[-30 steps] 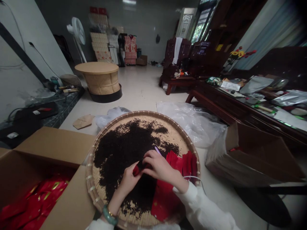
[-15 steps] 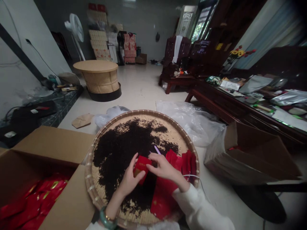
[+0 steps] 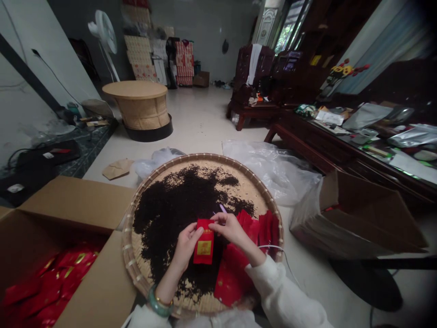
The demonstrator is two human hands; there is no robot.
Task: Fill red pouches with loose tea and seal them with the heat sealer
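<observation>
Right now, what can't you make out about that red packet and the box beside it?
Head view only:
- Red packet: printing too small to read; its own face hides the inside.
- Cardboard box: cut off by the left edge.
- Red packets inside it: piled, hiding the count.
- Purple sliver near the right hand: too small to name.

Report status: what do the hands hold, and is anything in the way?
Left hand, right hand: holding red packet upright over loose dark tea on bamboo tray. More red packets under right forearm.

Tea leaves (image 3: 177, 218) lie in a bamboo tray (image 3: 201, 156), between a left carton (image 3: 77, 200) and a right carton (image 3: 362, 218).
</observation>
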